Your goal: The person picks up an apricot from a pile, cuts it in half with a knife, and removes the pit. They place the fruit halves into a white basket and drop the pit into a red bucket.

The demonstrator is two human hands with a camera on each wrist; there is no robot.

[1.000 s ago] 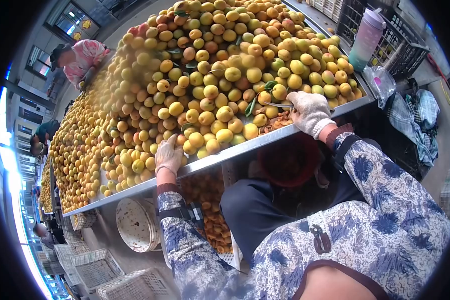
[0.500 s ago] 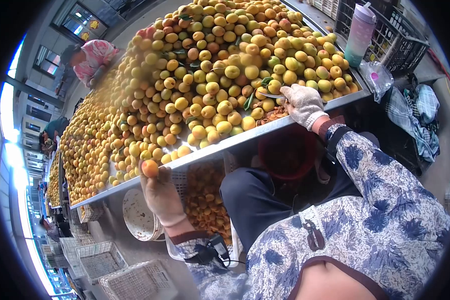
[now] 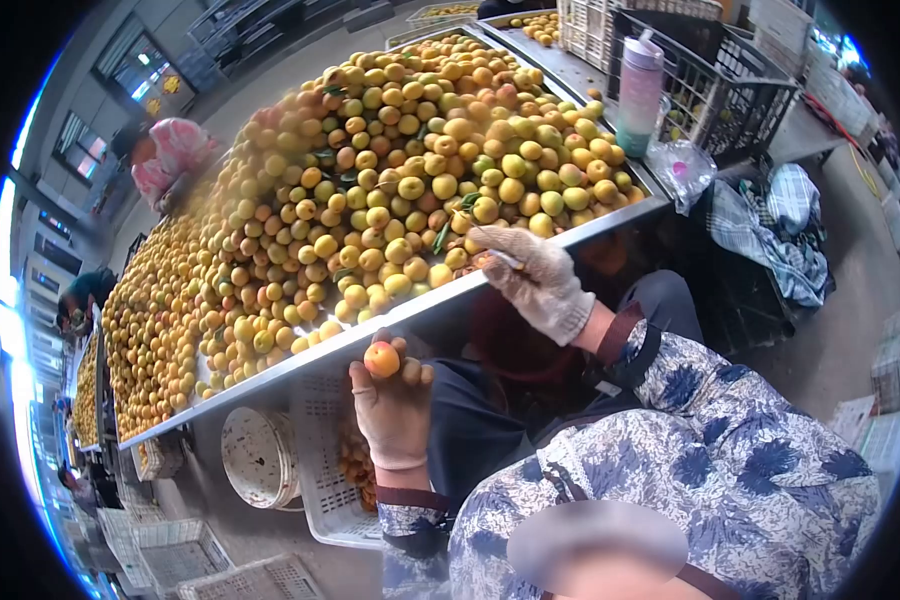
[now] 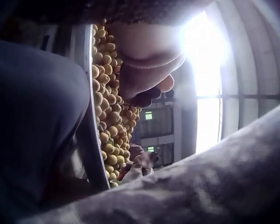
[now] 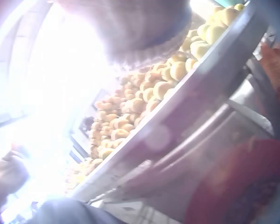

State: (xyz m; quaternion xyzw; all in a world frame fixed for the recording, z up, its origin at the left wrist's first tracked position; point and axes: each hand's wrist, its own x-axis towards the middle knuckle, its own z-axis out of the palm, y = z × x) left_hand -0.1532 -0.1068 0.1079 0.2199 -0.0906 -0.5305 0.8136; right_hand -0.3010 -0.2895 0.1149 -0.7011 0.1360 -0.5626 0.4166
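Fruit (image 3: 381, 359), single and orange-yellow, just below the middle of the frame, pinched in the narrow grip of the gloved left hand (image 3: 397, 412). To the right, above the near rim of the counter (image 3: 270, 377), small metal tool (image 3: 508, 261) held in the curled grip of the gloved right hand (image 3: 542, 285). Across the counter, heaped pile (image 3: 410, 187); upper right, pink-and-teal bottle (image 3: 638, 95) beside black crate (image 3: 745, 115).

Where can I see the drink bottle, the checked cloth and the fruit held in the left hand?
Drink bottle (image 3: 639, 92): head view, its pink upper body.
Checked cloth (image 3: 740, 226): head view, its draped fabric.
Held fruit (image 3: 381, 360): head view, its middle.
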